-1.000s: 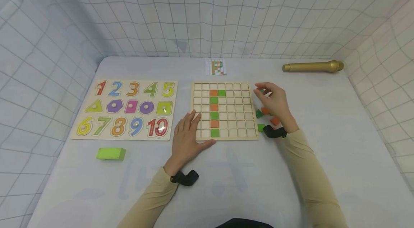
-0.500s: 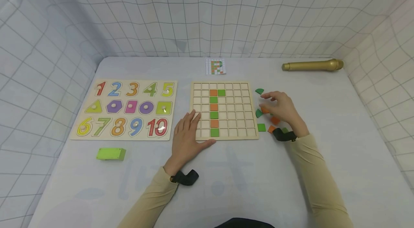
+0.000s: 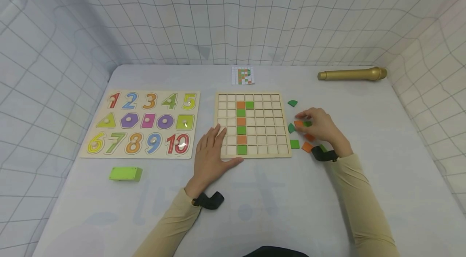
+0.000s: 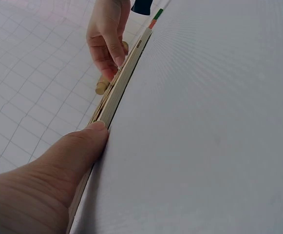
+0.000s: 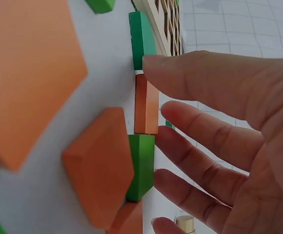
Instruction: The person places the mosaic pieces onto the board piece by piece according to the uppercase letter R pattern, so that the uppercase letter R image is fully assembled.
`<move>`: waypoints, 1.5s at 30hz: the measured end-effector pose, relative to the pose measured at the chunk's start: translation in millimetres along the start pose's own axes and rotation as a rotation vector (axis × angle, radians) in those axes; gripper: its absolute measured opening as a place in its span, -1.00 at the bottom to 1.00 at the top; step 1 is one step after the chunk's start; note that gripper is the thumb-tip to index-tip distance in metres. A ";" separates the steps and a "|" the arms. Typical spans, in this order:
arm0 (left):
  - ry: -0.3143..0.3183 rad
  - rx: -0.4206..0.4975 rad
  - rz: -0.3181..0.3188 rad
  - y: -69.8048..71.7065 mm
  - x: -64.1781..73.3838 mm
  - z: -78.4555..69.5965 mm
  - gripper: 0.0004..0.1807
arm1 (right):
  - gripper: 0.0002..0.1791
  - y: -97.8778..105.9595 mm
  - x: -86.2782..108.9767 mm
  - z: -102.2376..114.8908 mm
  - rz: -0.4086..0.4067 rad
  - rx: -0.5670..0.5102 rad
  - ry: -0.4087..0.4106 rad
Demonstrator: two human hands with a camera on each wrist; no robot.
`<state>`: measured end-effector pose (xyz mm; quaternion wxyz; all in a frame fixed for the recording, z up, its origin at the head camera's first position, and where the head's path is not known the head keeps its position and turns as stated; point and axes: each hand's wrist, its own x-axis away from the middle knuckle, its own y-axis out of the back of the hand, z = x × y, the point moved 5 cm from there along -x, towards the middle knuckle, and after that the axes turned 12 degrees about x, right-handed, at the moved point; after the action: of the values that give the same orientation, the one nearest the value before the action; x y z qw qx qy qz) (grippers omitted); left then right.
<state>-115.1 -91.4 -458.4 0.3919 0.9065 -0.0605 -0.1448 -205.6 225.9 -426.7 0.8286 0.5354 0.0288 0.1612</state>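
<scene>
A wooden grid board [image 3: 261,130] lies mid-table, with a column of alternating orange and green square tiles and a green tile [image 3: 249,105] beside the top one. My left hand [image 3: 209,158] rests with spread fingers on its near left corner; the thumb [image 4: 78,146] lies along the near edge in the left wrist view. Right of the board, my right hand [image 3: 320,125] hovers at the loose pieces. In the right wrist view, its thumb and fingers are parted around an orange tile [image 5: 146,105], the thumb tip overlapping a dark green curved piece [image 5: 140,39].
Loose near the right hand are a green tile [image 3: 294,144], an orange tile [image 3: 307,147] and a dark green quarter-circle [image 3: 293,103]. A pattern card [image 3: 243,75] lies behind the board. A number puzzle [image 3: 138,156] and green block [image 3: 125,173] are left, a gold microphone [image 3: 351,74] back right.
My right hand has moved from the board's right edge rightward and nearer over the loose pieces, uncovering the dark green quarter-circle. My left hand has stayed in place.
</scene>
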 end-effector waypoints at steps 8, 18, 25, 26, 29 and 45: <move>0.012 -0.002 0.013 -1.3 0.0 2.5 0.09 | -0.71 1.2 2.5 -0.7 0.006 0.032 0.004; 0.003 -0.005 0.010 -1.4 0.7 2.6 0.10 | -0.79 -0.2 3.6 0.3 -0.003 0.005 -0.021; -0.005 -0.012 0.007 -1.6 1.0 2.7 0.09 | -0.85 4.9 4.3 3.8 -0.081 -0.011 -0.035; -0.005 -0.011 0.008 -1.6 1.0 2.9 0.09 | -0.84 6.1 3.8 4.3 -0.101 -0.016 -0.034; -0.001 -0.005 0.013 -1.7 0.7 3.2 0.09 | -0.83 8.6 0.1 5.3 -0.165 -0.032 -0.028; -0.011 -0.002 0.009 -0.9 1.1 2.8 0.08 | -0.78 0.4 -45.4 48.7 -0.224 -0.185 0.009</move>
<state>-114.9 -92.9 -461.1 0.3930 0.9051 -0.0665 -0.1482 -237.9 169.8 -411.3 0.8871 0.4493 0.0770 0.0723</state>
